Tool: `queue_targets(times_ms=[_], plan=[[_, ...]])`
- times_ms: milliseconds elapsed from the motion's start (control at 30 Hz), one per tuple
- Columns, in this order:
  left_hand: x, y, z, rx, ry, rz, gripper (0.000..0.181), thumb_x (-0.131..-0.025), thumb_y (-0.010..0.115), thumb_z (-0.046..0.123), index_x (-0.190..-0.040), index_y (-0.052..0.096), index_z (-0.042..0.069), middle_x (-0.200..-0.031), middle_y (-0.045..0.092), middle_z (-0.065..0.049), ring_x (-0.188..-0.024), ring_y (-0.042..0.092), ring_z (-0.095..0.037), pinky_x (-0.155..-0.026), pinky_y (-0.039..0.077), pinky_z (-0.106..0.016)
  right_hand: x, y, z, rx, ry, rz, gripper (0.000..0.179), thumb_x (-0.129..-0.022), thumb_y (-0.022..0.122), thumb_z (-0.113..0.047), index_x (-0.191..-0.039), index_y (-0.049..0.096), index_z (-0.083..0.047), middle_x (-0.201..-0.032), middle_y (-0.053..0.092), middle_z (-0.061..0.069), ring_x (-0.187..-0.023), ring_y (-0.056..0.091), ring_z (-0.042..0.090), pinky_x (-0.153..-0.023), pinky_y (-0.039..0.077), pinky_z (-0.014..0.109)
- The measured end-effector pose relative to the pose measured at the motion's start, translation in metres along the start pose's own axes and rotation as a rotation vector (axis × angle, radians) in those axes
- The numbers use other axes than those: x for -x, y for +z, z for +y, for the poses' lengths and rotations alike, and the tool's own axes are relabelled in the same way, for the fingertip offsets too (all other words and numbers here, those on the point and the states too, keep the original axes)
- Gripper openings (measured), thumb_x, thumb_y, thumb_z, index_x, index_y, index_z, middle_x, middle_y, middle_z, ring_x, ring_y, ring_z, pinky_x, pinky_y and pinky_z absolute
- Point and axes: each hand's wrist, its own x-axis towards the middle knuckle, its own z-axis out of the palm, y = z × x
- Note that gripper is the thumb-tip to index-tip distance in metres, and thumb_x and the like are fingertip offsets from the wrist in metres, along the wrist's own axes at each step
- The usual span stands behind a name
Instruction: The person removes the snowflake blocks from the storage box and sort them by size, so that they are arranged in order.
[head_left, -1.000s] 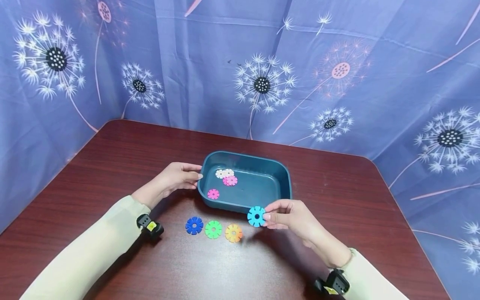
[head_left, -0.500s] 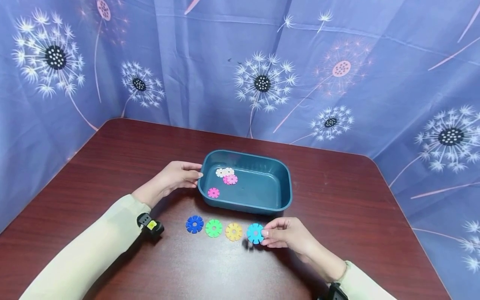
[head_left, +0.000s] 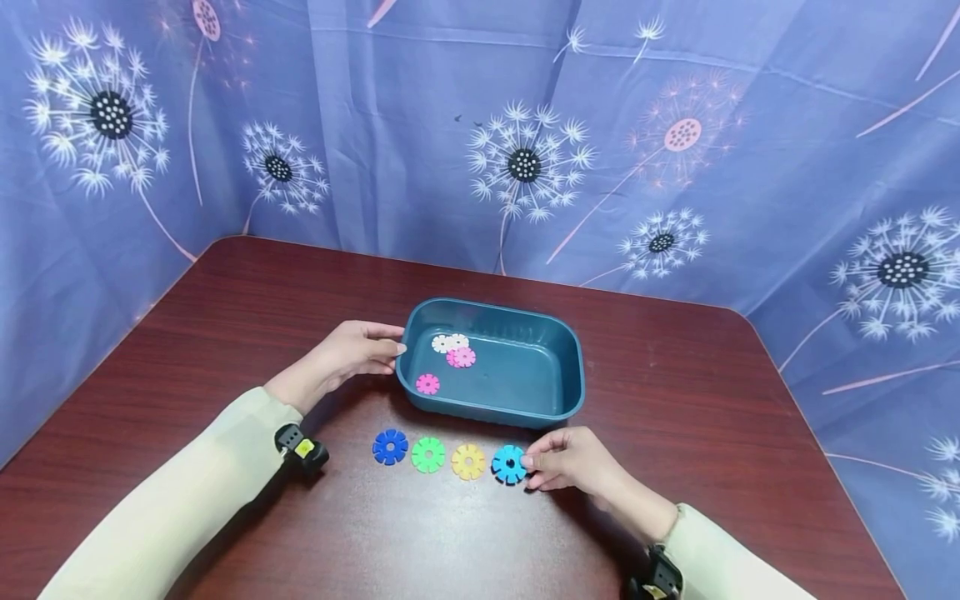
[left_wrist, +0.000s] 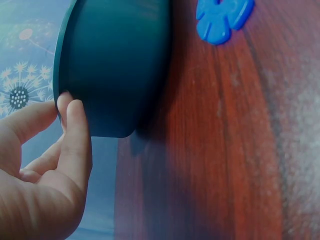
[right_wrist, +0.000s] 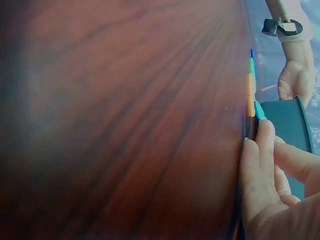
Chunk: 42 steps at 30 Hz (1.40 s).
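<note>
At 5 o'clock from the tray, nearest, a black wrist unit (head_left: pixel 662 573) sits on the pale right sleeve (head_left: pixel 723 554). Ahead of it, the right of the two hands, the right hand (head_left: pixel 573 460), pinches a light-blue notched disc (head_left: pixel 500 468) between thumb and fingers, just off the tray's 6 o'clock side; the disc is tilted, and whether its edge touches the worktop (head_left: pixel 442 542) cannot be told. From it towards 9 o'clock, apart and flat in a row, lie a yellow disc (head_left: pixel 458 463), a green disc (head_left: pixel 418 456) and a dark-blue disc (head_left: pixel 380 448). The left unit (head_left: pixel 300 448) carries a yellow label whose marking is too small to read.

Farther on, the left hand (head_left: pixel 352 354) grips the teal tray (head_left: pixel 517 383) by its 9 o'clock rim. Inside, a pink disc (head_left: pixel 421 384) lies at 8 o'clock, overlapping pink discs (head_left: pixel 467 364) at 9, overlapping white discs (head_left: pixel 438 348) towards 10. Beyond, at 12, hangs a blue dandelion-print curtain (head_left: pixel 420 167).
</note>
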Motion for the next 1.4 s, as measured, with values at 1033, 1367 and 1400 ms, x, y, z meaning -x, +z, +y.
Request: queue_targets(times_ms=[1033, 1367, 1400], plan=[[-0.001, -0.001, 0.001, 0.002, -0.001, 0.001, 0.053, -0.098, 0.064, 0.007, -0.146, 0.049, -0.010, -0.080, 0.070, 0.004, -0.070, 0.067, -0.006, -0.073, 0.063, -0.020, -0.007, 0.004, -0.004, 0.149, -0.014, -0.005, 0.014, -0.089, 0.073, -0.005, -0.090, 0.073, 0.009, -0.063, 0.067, -0.001, -0.050, 0.061, 0.005, -0.053, 0.058, 0.022], [-0.002, 0.000, -0.001, -0.004, -0.002, 0.002, 0.054, -0.098, 0.064, 0.008, -0.147, 0.048, -0.009, -0.082, 0.071, 0.003, -0.071, 0.067, -0.006, -0.075, 0.064, -0.021, 0.001, 0.000, -0.012, 0.151, -0.033, -0.074, 0.020, -0.090, 0.073, -0.008, -0.099, 0.069, 0.009, -0.074, 0.070, 0.002, -0.062, 0.066, 0.009, -0.064, 0.065, 0.031], [-0.001, 0.000, -0.001, -0.006, -0.003, 0.001, 0.054, -0.098, 0.064, 0.008, -0.147, 0.048, -0.009, -0.083, 0.071, 0.003, -0.071, 0.067, -0.006, -0.075, 0.064, -0.021, 0.003, -0.002, -0.014, 0.149, -0.042, -0.100, 0.021, -0.091, 0.073, -0.009, -0.101, 0.068, 0.009, -0.077, 0.071, 0.004, -0.065, 0.067, 0.009, -0.066, 0.065, 0.032]])
